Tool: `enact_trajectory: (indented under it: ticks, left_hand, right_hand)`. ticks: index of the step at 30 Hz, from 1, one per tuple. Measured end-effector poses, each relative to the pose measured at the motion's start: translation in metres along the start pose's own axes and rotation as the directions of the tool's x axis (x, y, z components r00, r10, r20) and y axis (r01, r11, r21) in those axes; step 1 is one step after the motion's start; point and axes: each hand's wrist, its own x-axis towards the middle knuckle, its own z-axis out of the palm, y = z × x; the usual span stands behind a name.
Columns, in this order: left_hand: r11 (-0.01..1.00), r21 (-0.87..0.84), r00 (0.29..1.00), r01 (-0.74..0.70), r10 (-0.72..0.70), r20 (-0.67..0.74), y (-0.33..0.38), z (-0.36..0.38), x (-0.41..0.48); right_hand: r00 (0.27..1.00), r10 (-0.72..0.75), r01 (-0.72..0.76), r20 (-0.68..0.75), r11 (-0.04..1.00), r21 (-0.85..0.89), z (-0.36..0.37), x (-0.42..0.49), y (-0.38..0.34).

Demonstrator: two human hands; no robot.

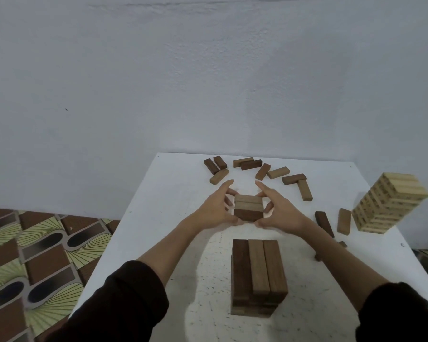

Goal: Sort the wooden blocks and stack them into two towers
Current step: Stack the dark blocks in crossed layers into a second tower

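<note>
Both hands meet over the white table and grip a row of three blocks between them. The left hand clasps the row's left end, thumb on the near side and fingers curled round the far side. The right hand mirrors it on the right end. Whether the row rests on the table or is lifted just off it is hard to tell from this angle.

Nearer the person than the hands stands the dark tower, three blocks across its top. Well to the right of the right hand stands the pale tower. Loose blocks lie scattered beyond the fingertips, with a few more beside the right forearm.
</note>
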Motion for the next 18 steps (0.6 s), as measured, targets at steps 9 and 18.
enact_trajectory:
  ticks: [9, 18]
  left_hand:
    - [0.951, -0.239, 0.975, -0.197, 0.165, -0.148, 0.058, -0.029, -0.044]
    - [0.933, -0.239, 0.96, -0.269, 0.238, -0.149, 0.079, -0.021, -0.112]
  right_hand:
    - [0.975, -0.132, 0.181, -0.179, 0.939, 0.294, -0.042, -0.049, -0.055]
    - [0.955, -0.243, 0.288, -0.169, 0.893, 0.345, -0.03, -0.114, -0.078]
